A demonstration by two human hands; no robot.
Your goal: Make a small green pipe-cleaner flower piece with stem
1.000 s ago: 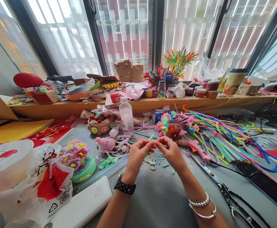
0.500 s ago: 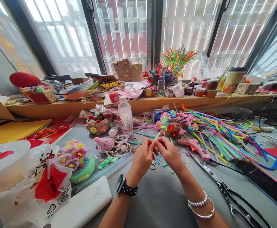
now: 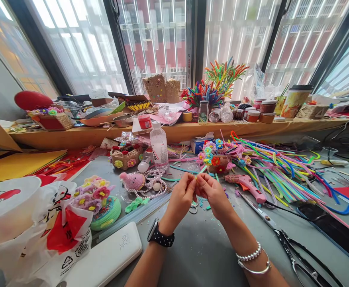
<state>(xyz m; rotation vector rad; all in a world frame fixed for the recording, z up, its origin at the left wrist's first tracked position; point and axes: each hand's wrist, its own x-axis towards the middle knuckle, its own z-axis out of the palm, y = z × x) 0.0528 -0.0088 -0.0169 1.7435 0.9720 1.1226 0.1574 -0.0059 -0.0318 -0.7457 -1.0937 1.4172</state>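
Observation:
My left hand (image 3: 185, 194) and my right hand (image 3: 212, 194) meet fingertip to fingertip over the middle of the grey table. Both are closed in a pinch on a short pale-green pipe cleaner (image 3: 203, 169), whose end sticks up behind the fingers; the rest is hidden. Just below the fingers lie small scissors (image 3: 193, 208), partly covered by my hands, with turquoise bits scattered around. A basket of fuzzy flowers (image 3: 218, 163) stands beyond my right hand. A pink glue gun (image 3: 248, 186) lies to its right. Left of my left hand is a pink crocheted figure (image 3: 132, 180) with strung beads.
Large scissors (image 3: 267, 219) and a dark phone (image 3: 336, 231) lie on the right, below a heap of pipe cleaners (image 3: 282, 179). A clear bottle (image 3: 159, 145) stands behind my hands. At left are a white power bank (image 3: 111, 251), a flower pot (image 3: 105, 213) and a plastic bag (image 3: 69, 227).
The pipe cleaner's end has shifted slightly right and shows farther behind my fingers. My fingertips have changed their pinch a little; both hands stay together in nearly the same place.

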